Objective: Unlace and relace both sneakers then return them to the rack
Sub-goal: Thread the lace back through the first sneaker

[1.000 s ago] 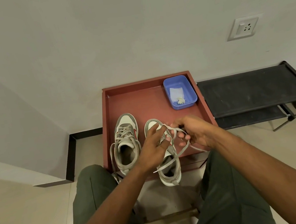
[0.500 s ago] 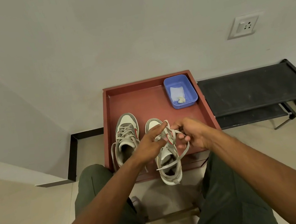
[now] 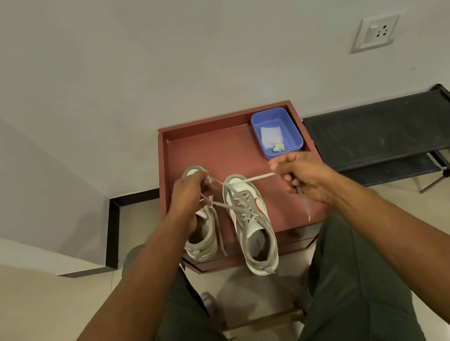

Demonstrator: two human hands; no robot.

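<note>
The right hand and left hand, each fisted round an end of the lace, draw it taut across the right sneaker, laced up on the red table. The left sneaker looks laced (partly hidden). Racking on the black rack, far right, remains.

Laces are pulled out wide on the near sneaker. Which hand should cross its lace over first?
Probably the right hand: it grips a taut lace clear of both sneakers. The left hand grips its lace over the other sneaker.
</note>
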